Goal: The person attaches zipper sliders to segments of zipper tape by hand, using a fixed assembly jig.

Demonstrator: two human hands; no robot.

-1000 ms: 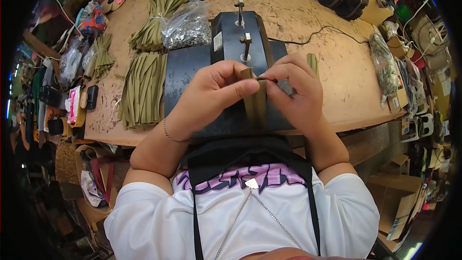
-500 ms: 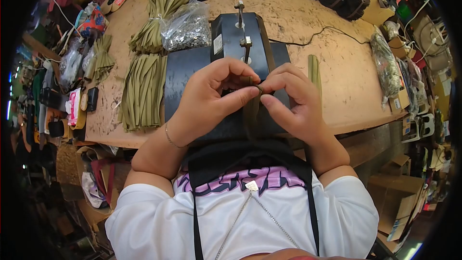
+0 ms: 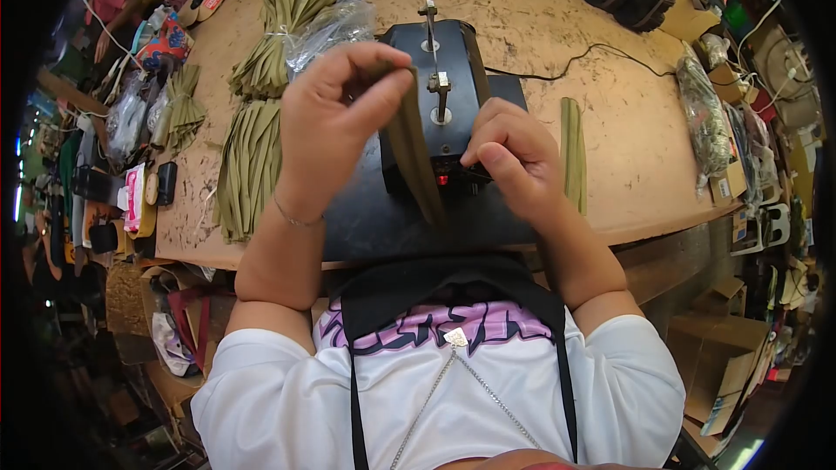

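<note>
My left hand is raised over the left side of a black machine and pinches the top end of an olive zipper strip. The strip hangs down in front of the machine, its lower end blurred. Lower and to the right, my right hand is closed, fingers curled and thumb against them, near the machine's front right corner. Whatever it may hold is hidden. Two metal posts with a thin rod between them stand on top of the machine, and a red light glows at its front.
Bundles of olive strips lie left, beside a clear plastic bag partly behind my left hand. Another olive strip lies right of the machine. A black cable crosses the table. Wrapped goods sit at the right edge.
My hands, together on the strip before, have come apart. The left has moved up and leftward with the strip, which now hangs at length. The right has moved slightly right, off the strip.
</note>
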